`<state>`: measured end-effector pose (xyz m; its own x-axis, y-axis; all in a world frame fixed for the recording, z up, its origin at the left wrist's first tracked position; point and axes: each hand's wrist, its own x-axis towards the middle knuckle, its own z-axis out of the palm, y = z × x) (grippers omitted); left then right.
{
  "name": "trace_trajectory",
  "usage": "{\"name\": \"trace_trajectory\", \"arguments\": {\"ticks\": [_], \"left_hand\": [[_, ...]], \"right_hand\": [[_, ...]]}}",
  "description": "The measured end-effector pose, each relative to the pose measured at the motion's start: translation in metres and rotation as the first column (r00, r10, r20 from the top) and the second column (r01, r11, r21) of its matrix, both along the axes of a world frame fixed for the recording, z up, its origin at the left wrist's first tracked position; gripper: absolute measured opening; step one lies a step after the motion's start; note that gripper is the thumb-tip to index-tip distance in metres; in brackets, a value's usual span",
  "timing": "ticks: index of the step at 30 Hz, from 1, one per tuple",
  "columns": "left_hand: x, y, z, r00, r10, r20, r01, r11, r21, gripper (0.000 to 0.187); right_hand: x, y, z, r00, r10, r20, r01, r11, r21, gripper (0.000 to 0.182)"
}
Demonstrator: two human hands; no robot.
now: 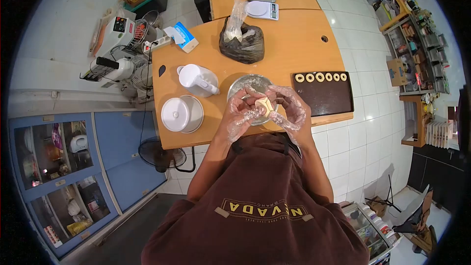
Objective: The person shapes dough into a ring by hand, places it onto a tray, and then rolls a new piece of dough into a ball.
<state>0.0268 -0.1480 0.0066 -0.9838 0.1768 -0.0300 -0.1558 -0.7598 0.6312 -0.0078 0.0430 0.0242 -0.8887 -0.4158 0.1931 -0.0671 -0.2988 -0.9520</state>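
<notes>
Both hands wear thin clear gloves dusted with white flour. A small pale piece of dough (264,105), creased on its surface, is held between the fingertips of my left hand (241,114) and my right hand (293,109). The two hands meet over the near part of a round metal bowl (240,84), whose inside is whitened with flour and partly hidden by the fingers. To the right, a dark baking tray (325,99) carries a row of several dough rings (320,77) along its far edge.
Left of the bowl stand a white pitcher (197,79) and a white lidded tub (175,115). Farther back on the wooden table (289,39) are a black plastic bag (243,51), a white kitchen scale (262,10) and a blue-white box (182,37). A black fan (162,154) stands below the table's left edge.
</notes>
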Motion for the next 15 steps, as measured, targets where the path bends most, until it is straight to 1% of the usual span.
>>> {"name": "trace_trajectory", "arguments": {"ticks": [3,6,9,15], "left_hand": [[-0.005,0.013,0.010,1.000,0.018,-0.006,-0.018,0.994,-0.106,0.036],[-0.009,0.023,0.017,1.000,0.000,0.010,0.001,0.992,-0.123,0.033],[-0.014,0.029,0.014,1.000,-0.022,0.008,0.023,0.988,-0.152,0.032],[-0.023,0.039,0.011,0.998,-0.025,0.061,0.043,0.948,-0.316,0.030]], "right_hand": [[-0.002,0.011,-0.002,0.999,-0.002,0.038,0.004,0.999,-0.049,0.058],[-0.004,0.019,-0.004,0.997,-0.030,0.077,0.038,0.994,-0.099,0.057],[-0.007,0.024,-0.002,0.995,-0.052,0.087,0.062,0.991,-0.115,0.055],[-0.017,0.038,0.001,0.992,-0.039,0.120,0.059,0.983,-0.174,0.052]]}}
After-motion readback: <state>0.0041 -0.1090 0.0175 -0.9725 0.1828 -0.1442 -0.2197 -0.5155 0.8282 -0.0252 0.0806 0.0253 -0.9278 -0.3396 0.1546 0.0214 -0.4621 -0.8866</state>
